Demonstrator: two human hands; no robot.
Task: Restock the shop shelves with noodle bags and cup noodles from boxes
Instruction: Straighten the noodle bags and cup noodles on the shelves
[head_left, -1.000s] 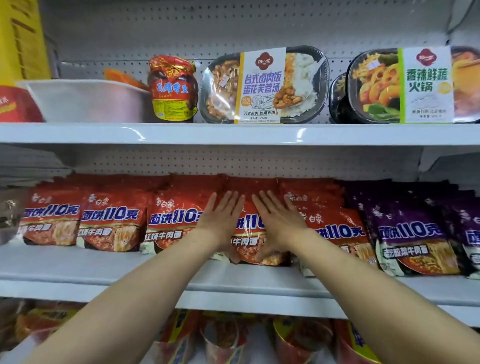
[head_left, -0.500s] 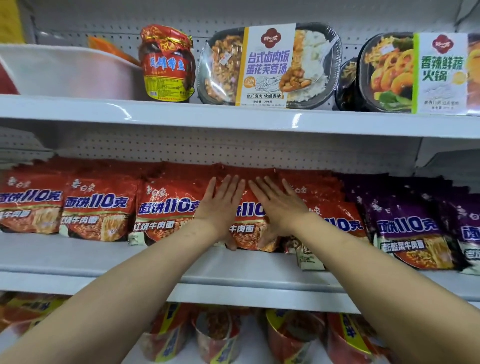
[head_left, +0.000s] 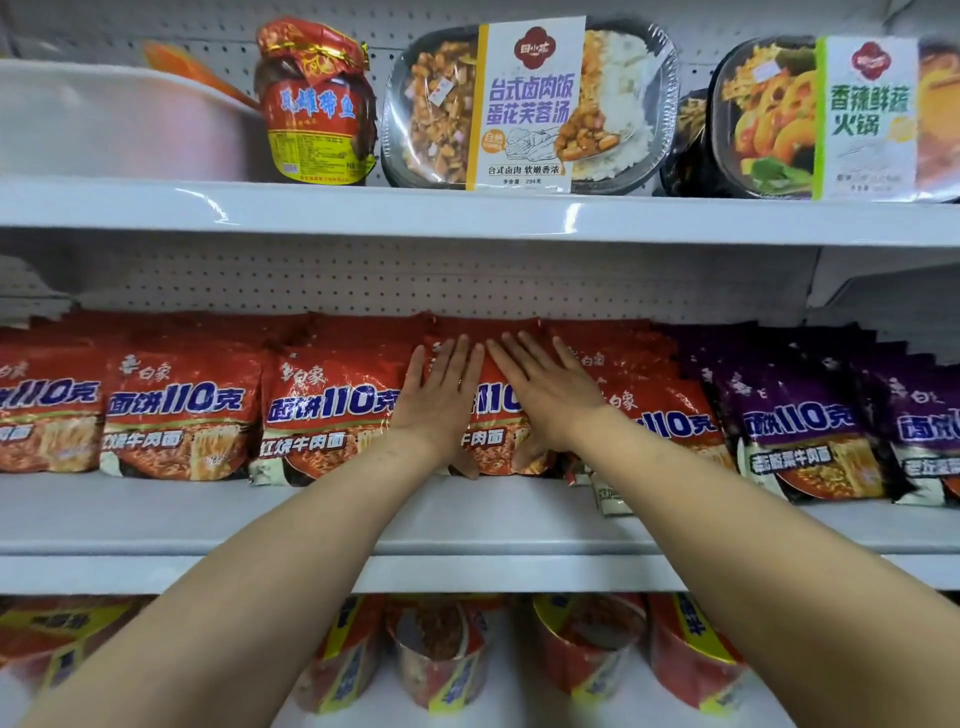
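Observation:
A row of red noodle bags (head_left: 182, 415) stands along the middle shelf (head_left: 493, 525). My left hand (head_left: 441, 400) and my right hand (head_left: 545, 400) lie flat, fingers straight, side by side on the front of one red noodle bag (head_left: 491, 441) in the middle of the row. Both palms press against it. Purple noodle bags (head_left: 800, 431) fill the right end of the same shelf. Red cup noodles (head_left: 441, 654) stand on the shelf below, partly hidden by my forearms.
The top shelf (head_left: 467, 213) carries a white tub (head_left: 119, 124), a red-capped jar (head_left: 317, 104) and black boxed meals (head_left: 530, 109). A small pale packet (head_left: 613, 499) lies at the foot of the red bags right of my hands.
Both hands stay flat on the same red bag, pushed slightly deeper. The view has drifted closer and a little down and right.

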